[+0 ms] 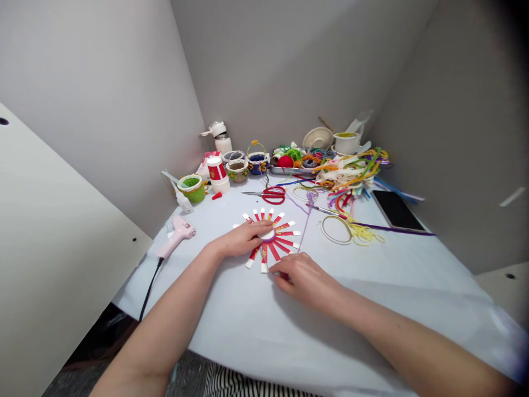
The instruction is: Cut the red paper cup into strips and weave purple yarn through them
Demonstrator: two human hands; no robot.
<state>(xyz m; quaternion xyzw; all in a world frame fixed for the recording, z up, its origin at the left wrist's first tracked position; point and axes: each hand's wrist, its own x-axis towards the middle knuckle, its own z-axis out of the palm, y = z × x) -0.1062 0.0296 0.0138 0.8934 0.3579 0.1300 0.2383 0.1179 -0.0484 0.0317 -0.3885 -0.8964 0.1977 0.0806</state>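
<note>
A red and white paper cup cut into strips [283,241] lies fanned out flat on the table like a sun. Purple yarn circles its round white base. My left hand [242,238] rests on the left side of the cut cup, fingers stretched over the strips and the edge of the base. At the near right edge of the strips is my right hand [303,274], its fingers pinched together on the purple yarn [305,231]. The yarn runs back from there to a loose purple tangle [312,196]. My fingers partly hide the pinched stretch.
Red-handled scissors [273,194] lie behind the cup. A pink glue gun [177,237] with a black cord is at left, near a glue bottle [184,202] and small decorated baskets [238,170]. Toward the right are hoops [336,229], a yarn pile [351,171] and a phone [397,210].
</note>
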